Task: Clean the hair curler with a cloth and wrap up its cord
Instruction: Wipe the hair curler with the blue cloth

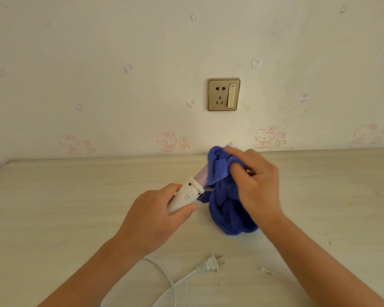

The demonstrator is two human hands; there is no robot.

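- Leftward, my left hand (pixel 155 209) curls round the curler (pixel 186 194) handle.
- My right hand (pixel 257 180) bunches the cloth (pixel 226 209) round its barrel.
- Its cord (pixel 183 277) lies loose nearby.

Bare left forearm (pixel 91 267), bare right forearm (pixel 315 258) (short thumbnail on the left grip (pixel 155 211)).

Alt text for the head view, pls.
A person's left hand grips the white hair curler by its handle while the right hand holds a blue cloth round its barrel. The plug lies loose on the table below a wall socket.
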